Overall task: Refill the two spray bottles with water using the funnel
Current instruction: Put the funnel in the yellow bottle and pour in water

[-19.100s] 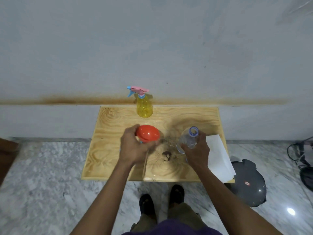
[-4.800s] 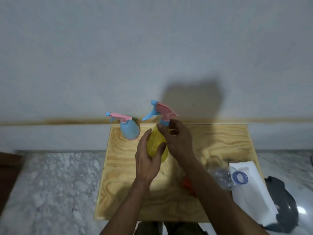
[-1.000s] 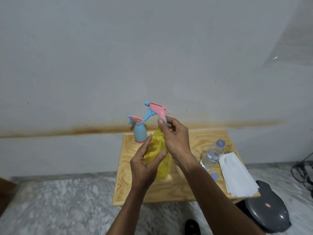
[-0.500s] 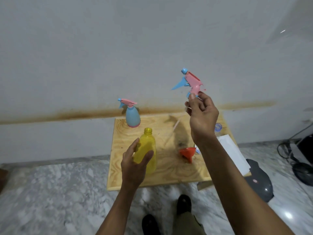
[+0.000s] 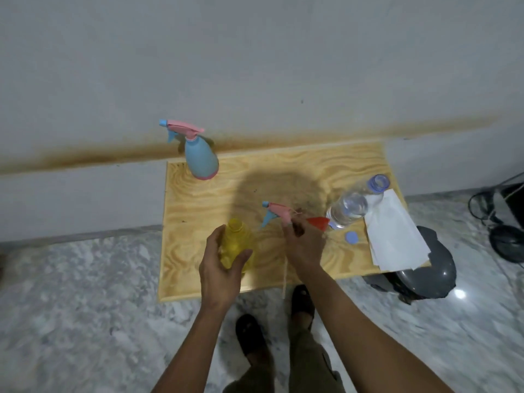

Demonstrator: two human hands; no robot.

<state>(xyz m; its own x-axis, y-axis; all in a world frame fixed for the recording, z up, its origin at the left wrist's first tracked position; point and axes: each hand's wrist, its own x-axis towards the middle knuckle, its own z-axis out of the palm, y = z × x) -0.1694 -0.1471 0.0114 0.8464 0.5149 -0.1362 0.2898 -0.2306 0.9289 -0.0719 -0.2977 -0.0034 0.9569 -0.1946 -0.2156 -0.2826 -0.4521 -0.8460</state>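
My left hand [image 5: 219, 268] grips the yellow spray bottle [image 5: 236, 245], which stands uncapped near the front of the wooden table [image 5: 283, 177]. My right hand [image 5: 304, 245] holds the pink and blue spray head [image 5: 276, 212] low over the table, its thin dip tube [image 5: 284, 275] hanging down past the front edge. The red funnel [image 5: 319, 222] lies just right of that hand. A clear water bottle [image 5: 353, 205] stands open at the right, its blue cap [image 5: 351, 238] lying in front of it. The blue spray bottle [image 5: 200, 157], spray head on, stands at the back left.
White paper sheets [image 5: 394, 236] lie at the table's right edge. A dark grey object [image 5: 425, 276] sits on the marble floor beside the table, and black cables [image 5: 502, 222] lie at far right. My feet [image 5: 302, 302] are just in front of the table. A grey wall is behind.
My right hand has brought the removed spray head down from high in the air to just above the table. My left hand still holds the yellow bottle.
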